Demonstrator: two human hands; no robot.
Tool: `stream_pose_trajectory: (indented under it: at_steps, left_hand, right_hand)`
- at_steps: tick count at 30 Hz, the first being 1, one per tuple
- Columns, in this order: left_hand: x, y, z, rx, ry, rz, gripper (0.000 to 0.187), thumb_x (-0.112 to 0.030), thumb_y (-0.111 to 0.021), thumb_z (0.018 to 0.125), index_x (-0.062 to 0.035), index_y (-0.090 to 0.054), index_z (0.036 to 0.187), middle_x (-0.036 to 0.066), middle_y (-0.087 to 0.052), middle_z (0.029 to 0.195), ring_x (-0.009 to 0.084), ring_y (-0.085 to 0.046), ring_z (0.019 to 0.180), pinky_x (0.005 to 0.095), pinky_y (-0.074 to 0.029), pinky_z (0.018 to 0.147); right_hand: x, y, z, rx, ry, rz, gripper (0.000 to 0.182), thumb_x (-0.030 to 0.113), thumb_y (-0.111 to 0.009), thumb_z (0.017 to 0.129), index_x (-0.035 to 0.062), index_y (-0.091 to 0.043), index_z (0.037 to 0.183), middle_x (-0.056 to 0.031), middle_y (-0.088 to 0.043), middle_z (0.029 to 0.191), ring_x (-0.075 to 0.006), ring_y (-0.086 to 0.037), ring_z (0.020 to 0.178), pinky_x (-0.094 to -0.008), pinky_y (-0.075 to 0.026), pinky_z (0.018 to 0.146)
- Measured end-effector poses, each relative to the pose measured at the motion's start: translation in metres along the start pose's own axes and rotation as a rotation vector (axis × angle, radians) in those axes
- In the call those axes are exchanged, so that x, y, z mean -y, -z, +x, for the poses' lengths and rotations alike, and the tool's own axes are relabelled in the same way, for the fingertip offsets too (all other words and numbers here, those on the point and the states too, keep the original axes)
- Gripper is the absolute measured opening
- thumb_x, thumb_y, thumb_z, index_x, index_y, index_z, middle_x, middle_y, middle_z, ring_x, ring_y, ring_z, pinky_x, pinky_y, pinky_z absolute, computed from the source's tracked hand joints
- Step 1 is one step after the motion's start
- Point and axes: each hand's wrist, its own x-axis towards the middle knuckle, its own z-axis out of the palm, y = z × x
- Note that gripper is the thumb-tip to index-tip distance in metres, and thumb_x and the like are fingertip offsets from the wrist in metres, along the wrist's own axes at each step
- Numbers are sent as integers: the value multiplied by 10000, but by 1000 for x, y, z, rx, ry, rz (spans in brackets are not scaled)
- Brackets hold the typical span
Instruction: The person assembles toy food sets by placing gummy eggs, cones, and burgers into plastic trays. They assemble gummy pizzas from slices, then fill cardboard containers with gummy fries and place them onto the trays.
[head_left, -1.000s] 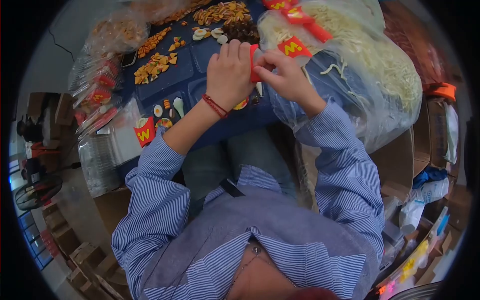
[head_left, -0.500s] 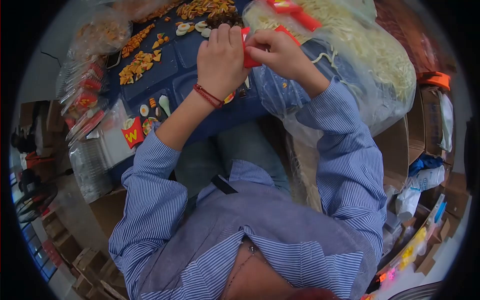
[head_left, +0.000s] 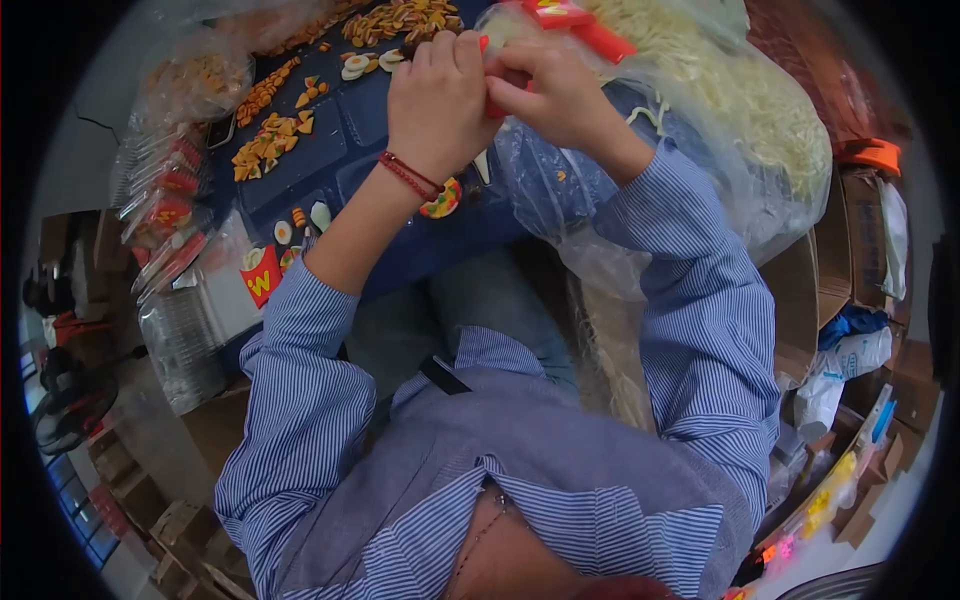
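My left hand (head_left: 436,108) has its fingers wrapped round a small red fries carton (head_left: 495,108), mostly hidden behind the fingers. From the other side my right hand (head_left: 552,98) pinches the same carton between thumb and bent fingers. Just below my left wrist lies a round toy pizza (head_left: 441,198) on the blue tray (head_left: 300,175). More red cartons (head_left: 606,42) rest on a clear plastic bag beyond my right hand. That bag holds a heap of pale toy fries (head_left: 735,95).
Toy food pieces (head_left: 268,145) lie in piles at the left, with toy eggs (head_left: 358,64) farther back. A finished-looking red fries box (head_left: 260,275) sits near stacked clear packs (head_left: 175,325). Cardboard boxes (head_left: 835,240) stand at the right.
Both hands have shifted slightly with the red carton, and less of it shows between them. The round toy pizza is now more visible below my left wrist.
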Motion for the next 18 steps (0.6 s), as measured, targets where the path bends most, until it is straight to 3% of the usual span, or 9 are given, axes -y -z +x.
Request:
stream_pose_trajectory:
  at_steps: [8, 10, 11, 14, 16, 18]
  left_hand:
    - [-4, 13, -6, 107, -79, -63, 539, -200, -763, 678, -36, -513, 1126, 101, -570, 966, 280, -607, 879, 357, -491, 697]
    - [-5, 18, -10, 123, -65, -81, 555, -209, -770, 678, -32, -513, 1137, 107, -576, 985, 285, -610, 897, 360, -499, 716]
    - [-3, 20, -12, 140, -48, -97, 571, -218, -778, 679, -28, -514, 1148, 114, -582, 1005, 290, -612, 915, 364, -507, 736]
    - [37, 18, -18, 161, 59, -25, 595, -235, -796, 679, -21, -520, 1161, 132, -589, 1050, 305, -611, 971, 376, -518, 796]
    - [36, 15, -13, 195, 97, -58, 598, -242, -806, 684, -18, -530, 1166, 145, -593, 1069, 319, -608, 1006, 386, -522, 836]
    - [27, -1, 3, 40, -47, -144, 609, -249, -812, 685, -21, -529, 1174, 141, -592, 1077, 318, -611, 996, 385, -523, 828]
  right_hand:
    - [8, -2, -23, -3, -129, 147, 158, 163, -635, 795, 6, -655, 805, -123, -616, 725, -228, -616, 655, -332, -487, 604]
    - [11, -3, -27, 19, -8, 20, 152, 149, -625, 876, 3, -648, 911, -77, -623, 774, -136, -595, 729, -273, -473, 679]
    - [4, 0, -28, 17, -7, 22, 152, 149, -625, 876, 3, -648, 911, -77, -623, 774, -136, -595, 729, -273, -473, 679]
    - [-31, 30, -34, -103, -222, 63, 153, 142, -631, 911, -2, -662, 950, -28, -646, 816, -91, -586, 777, -267, -472, 690]
    - [-40, 37, -36, -29, -212, 27, 174, 166, -646, 900, 8, -685, 962, -64, -666, 821, -129, -620, 767, -276, -486, 677]
    - [-44, 40, -29, 49, -197, -15, 197, 190, -662, 889, 19, -708, 974, -100, -687, 827, -166, -653, 757, -285, -500, 665]
